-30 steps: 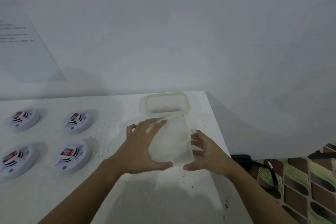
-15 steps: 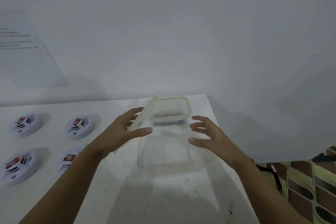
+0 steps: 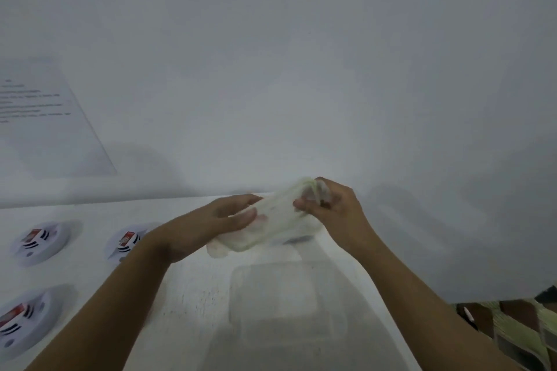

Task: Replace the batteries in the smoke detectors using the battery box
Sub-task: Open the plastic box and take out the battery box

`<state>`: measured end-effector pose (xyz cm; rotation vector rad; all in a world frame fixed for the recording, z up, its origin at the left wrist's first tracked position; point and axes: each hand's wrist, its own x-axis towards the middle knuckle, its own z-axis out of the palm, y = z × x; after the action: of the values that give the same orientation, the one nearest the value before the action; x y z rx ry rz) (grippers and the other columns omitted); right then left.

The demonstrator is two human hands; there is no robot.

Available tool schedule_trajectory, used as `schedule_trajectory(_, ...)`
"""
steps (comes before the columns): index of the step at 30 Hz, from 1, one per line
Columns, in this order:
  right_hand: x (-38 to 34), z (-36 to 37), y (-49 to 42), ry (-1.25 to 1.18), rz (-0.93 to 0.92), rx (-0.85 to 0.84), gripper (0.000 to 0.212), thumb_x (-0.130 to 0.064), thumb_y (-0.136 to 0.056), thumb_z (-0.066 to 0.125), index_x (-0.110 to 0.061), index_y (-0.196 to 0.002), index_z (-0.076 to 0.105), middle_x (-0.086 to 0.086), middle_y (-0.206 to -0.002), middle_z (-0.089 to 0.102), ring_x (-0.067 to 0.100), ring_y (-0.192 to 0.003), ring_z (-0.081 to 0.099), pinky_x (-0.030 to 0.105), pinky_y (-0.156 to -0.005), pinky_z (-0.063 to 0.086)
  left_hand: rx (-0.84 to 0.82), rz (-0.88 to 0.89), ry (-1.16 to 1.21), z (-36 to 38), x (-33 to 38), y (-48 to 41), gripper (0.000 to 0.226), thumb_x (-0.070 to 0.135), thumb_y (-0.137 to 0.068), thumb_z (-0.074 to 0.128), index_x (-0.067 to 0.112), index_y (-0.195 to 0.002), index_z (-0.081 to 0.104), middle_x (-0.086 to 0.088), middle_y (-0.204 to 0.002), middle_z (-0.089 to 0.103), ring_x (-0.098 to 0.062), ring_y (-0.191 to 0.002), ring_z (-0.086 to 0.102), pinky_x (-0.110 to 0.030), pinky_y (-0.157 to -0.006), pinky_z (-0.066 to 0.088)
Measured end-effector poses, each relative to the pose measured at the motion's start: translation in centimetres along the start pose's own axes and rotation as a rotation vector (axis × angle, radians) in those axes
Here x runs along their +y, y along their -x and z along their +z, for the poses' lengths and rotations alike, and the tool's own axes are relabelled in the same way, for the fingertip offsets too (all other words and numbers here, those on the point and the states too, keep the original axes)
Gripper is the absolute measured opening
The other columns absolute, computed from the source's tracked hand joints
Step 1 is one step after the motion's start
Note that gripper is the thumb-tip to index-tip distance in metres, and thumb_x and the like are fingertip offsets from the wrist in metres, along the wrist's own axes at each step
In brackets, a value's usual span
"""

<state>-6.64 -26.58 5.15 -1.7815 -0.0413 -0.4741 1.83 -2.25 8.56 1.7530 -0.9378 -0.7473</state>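
Observation:
A translucent, green-rimmed battery box lid (image 3: 280, 214) is tilted in the air above the table's far right corner, blurred by motion. My left hand (image 3: 223, 223) grips its lower left end. Its upper right end is pinched by my right hand (image 3: 334, 208). Beneath the lid a dark strip of the battery box (image 3: 297, 239) shows; the rest is hidden. Three white round smoke detectors with red labels lie at the left: one far left (image 3: 40, 242), one beside my left wrist (image 3: 125, 242), one at the near left (image 3: 21, 322).
A clear, empty plastic tub (image 3: 286, 301) sits on the white table (image 3: 193, 304) in front of the box. A white wall rises directly behind the table, with a printed sheet (image 3: 39, 117) on it. The table's right edge drops to a patterned floor (image 3: 518, 331).
The clear tub was set down on the table. Both hands then moved forward to the green-rimmed box and lifted its lid, which is now raised and tilted. The view shifted upward.

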Motion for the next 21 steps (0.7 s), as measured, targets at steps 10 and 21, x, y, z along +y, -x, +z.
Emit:
schedule_trajectory(10, 5.7, -1.4, -7.2, -0.282, 0.299, 0.266, 0.013, 0.003, -0.095, 0.061, -0.005, -0.086, 0.057, 0.008, -0.075, 0.067, 0.026, -0.068, 0.068, 0.036, -0.078, 0.054, 0.493, -0.160, 0.211, -1.0, -5.9, -7.4, 0.047, 0.071, -0.088, 0.052, 0.039, -0.120, 0.061, 0.008, -0.121, 0.069, -0.011, -0.119, 0.061, -0.040, -0.098, 0.044)
schedule_trajectory(21, 9.6, 0.2, -10.9, -0.442, 0.628, 0.193, 0.013, -0.019, -0.103, 0.055, -0.013, -0.091, 0.053, 0.006, -0.084, 0.069, 0.023, -0.071, 0.071, 0.030, -0.060, 0.047, 0.598, -0.351, 0.197, -1.5, -8.9, -12.7, 0.042, 0.051, -0.101, 0.046, 0.013, -0.113, 0.059, 0.000, -0.093, 0.078, -0.015, -0.095, 0.070, -0.035, -0.086, 0.046)
